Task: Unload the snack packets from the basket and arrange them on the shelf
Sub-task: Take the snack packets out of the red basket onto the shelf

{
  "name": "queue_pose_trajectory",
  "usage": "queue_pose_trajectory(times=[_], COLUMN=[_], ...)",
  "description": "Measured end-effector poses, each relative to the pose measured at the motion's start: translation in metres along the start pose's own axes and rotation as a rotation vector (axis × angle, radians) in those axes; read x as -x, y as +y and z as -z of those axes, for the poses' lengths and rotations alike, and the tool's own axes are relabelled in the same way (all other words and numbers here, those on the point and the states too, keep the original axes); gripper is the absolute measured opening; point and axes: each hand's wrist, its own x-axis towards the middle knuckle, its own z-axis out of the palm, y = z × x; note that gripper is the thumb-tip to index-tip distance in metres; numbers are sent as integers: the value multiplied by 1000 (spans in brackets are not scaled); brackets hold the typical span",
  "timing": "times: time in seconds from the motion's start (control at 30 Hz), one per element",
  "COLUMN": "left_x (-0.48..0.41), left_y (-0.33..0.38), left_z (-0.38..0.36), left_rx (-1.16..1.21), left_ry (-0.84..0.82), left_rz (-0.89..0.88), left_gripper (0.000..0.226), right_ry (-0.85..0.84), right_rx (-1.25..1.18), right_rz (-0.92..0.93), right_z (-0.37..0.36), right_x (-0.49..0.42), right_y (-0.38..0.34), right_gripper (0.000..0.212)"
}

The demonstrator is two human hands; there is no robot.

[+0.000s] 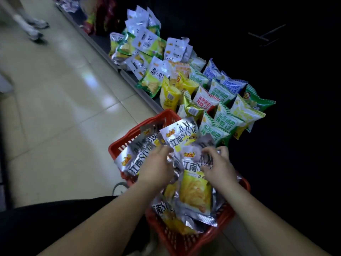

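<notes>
A red plastic basket [186, 242] stands on the floor in front of me, filled with several silver and yellow snack packets. My left hand [156, 167] reaches into it and its fingers close on a crumpled silver packet [177, 137] near the middle. My right hand [219, 165] rests on another silver and yellow packet [195, 193], fingers curled over its top edge. Beyond the basket a low dark shelf [129, 78] holds several packets in white, green, yellow and blue [221, 100], some standing, some lying.
Beige floor tiles [60, 100] spread to the left of the shelf edge. A person's feet in light shoes [35, 28] stand at the top left. The shelf's back on the right is dark. My dark clothing [55, 222] fills the lower left.
</notes>
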Motion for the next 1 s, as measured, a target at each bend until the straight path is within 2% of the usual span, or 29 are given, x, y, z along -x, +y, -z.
queue_pose_trajectory(times=[0.07, 0.13, 0.2, 0.27, 0.4, 0.53, 0.63, 0.8, 0.9, 1.0], left_x=[-15, -21, -19, -14, -9, -8, -4, 1, 8, 19], left_y=[-17, -41, -65, -78, -80, -68, -48, -25, 1, 35], left_z=[30, 51, 54, 49, 35, 22, 15, 36, 63, 90], left_rx=[-217, -308, -227, -132, 179, 328, 279, 190, 75, 30], left_ry=[92, 23, -66, -119, -152, -212, -162, -64, -31, -5], left_rz=[32, 188, 326, 356, 313, 241, 167, 80, -46, -186], left_gripper=[54, 68, 71, 65, 62, 64, 61, 61, 59, 60], right_ry=[28, 72, 100, 80, 9, -23, -28, 43, 95, 146], right_rx=[-47, -53, -76, -104, -97, 2, 37, 50, 72, 60], right_rz=[5, 66, 114, 134, 106, 68, 38, 101, 155, 128], right_z=[-1, -1, 0, -3, -19, -24, -17, 16, 50, 89], right_x=[0, -3, -9, -15, -19, -14, -9, 2, 13, 29], right_y=[-8, -23, -37, -46, -42, -23, -18, -27, -37, -39], right_gripper=[41, 40, 39, 40, 44, 52, 50, 46, 48, 49])
